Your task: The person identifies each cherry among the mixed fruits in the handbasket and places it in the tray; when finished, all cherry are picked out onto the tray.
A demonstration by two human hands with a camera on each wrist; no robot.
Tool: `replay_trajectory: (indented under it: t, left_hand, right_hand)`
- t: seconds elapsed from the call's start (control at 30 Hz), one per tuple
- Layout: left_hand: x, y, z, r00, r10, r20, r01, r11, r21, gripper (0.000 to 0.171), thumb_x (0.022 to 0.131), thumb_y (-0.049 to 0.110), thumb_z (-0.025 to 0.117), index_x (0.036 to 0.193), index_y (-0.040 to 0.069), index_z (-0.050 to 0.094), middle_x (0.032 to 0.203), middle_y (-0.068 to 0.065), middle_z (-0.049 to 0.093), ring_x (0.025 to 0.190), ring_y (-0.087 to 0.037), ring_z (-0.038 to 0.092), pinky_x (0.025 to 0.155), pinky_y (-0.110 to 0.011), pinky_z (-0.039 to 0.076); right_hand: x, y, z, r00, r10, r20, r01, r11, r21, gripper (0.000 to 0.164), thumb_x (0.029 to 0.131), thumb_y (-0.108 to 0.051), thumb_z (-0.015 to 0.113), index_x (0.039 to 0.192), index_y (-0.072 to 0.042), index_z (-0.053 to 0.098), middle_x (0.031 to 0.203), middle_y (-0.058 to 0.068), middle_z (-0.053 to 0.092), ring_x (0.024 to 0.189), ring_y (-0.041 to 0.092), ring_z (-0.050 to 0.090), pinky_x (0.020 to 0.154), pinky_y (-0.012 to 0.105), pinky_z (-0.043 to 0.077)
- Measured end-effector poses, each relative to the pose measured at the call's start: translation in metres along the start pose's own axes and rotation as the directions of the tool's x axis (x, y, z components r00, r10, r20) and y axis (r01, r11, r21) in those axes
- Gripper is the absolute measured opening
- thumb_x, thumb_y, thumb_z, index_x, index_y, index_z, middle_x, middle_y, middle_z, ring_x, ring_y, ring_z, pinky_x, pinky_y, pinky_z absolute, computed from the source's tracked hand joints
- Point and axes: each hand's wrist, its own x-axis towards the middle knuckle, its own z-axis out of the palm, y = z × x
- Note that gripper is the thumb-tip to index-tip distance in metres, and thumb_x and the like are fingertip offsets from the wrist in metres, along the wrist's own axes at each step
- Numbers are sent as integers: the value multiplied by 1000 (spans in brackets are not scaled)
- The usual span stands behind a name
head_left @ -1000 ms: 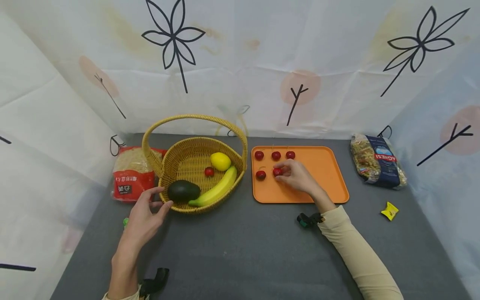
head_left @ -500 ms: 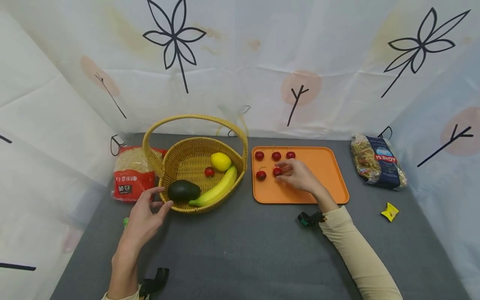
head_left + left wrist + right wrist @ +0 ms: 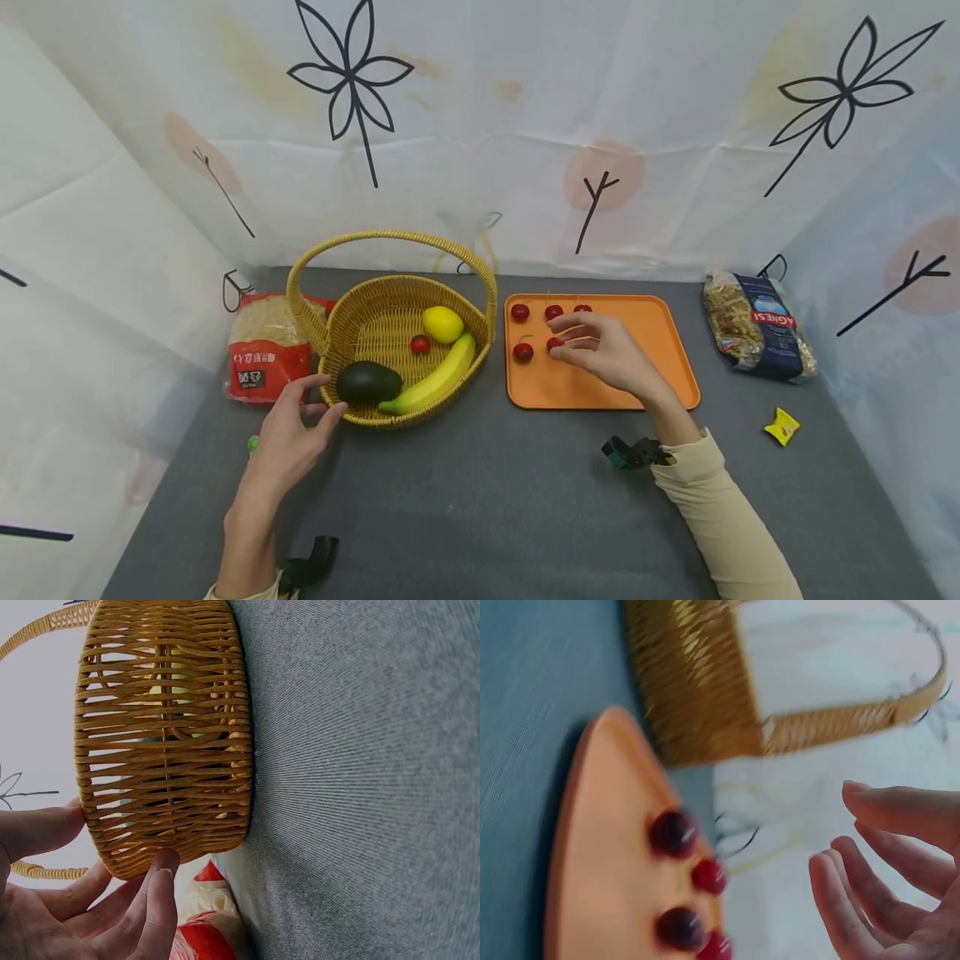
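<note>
My left hand (image 3: 288, 442) holds the left front of a yellow wicker basket (image 3: 382, 287), one digit at the rim and others against the woven side (image 3: 165, 765). Inside lie an avocado (image 3: 367, 382), a banana (image 3: 435, 379), a lemon (image 3: 442, 324) and a small red cherry (image 3: 420, 344). My right hand (image 3: 618, 358) is raised over the orange tray (image 3: 660, 350), fingers apart and nothing between them. Near its fingertips sits a cherry (image 3: 553, 343), partly hidden. Another cherry (image 3: 522, 352) lies left of it, and a back row of cherries (image 3: 553, 312) is partly covered by the hand.
A red-and-clear food bag (image 3: 262, 358) lies behind the basket's left side. A pasta bag (image 3: 757, 325) is at the far right, with a small yellow wrapped item (image 3: 782, 426) in front. Grey cloth (image 3: 480, 500) covers the table. A patterned curtain encloses the back and sides.
My right hand has let go of the cherry in the tray's front row and moved up and slightly right, its fingers spreading. The left hand and basket stay put.
</note>
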Motion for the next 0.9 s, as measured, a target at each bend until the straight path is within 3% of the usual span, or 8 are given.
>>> replay_trajectory:
  t: [0.2,0.3,0.63,0.77,0.9]
  left_hand:
    - [-1,-1,1,1000,-2,0,2,1000,-8,64,107,31,69,159,4,41,160,-27,47,137,-49,62,102,-59,62]
    - [-1,-1,1,1000,-2,2,2,1000,-10,65,107,32,69,159,4,41,160,-27,47,137,-49,62,102,-59,62]
    - [-2,0,1,1000,3,-10,-3,1000,-11,63,107,31,69,158,4,42,160,-27,47,137,-48,63,103,-60,62]
    - [-2,1,1,1000,10,-13,-10,1000,-11,62,107,29,69,158,4,42,159,-26,48,136,-48,63,102,-60,62]
    - [-2,1,1,1000,10,-10,-10,1000,-12,62,107,30,69,158,4,42,159,-26,48,136,-48,63,102,-59,63]
  right_hand:
    - [-11,-34,11,993,-119,1,119,990,72,35,97,-10,82,130,-5,73,131,18,73,113,28,73,99,30,64]
    - [-9,-45,21,984,-177,22,174,980,94,34,96,-6,82,129,-3,74,127,21,74,110,25,74,97,27,65]
    - [23,-77,67,947,-284,152,262,953,150,35,97,-5,80,130,-1,72,124,14,75,109,24,73,98,42,66]
    - [46,-83,85,939,-281,197,253,955,155,36,98,-8,79,132,-1,72,131,17,74,115,31,74,101,41,65]
    - [70,-85,101,938,-226,264,201,972,119,38,99,-12,79,135,-2,70,138,18,71,126,39,72,105,42,63]
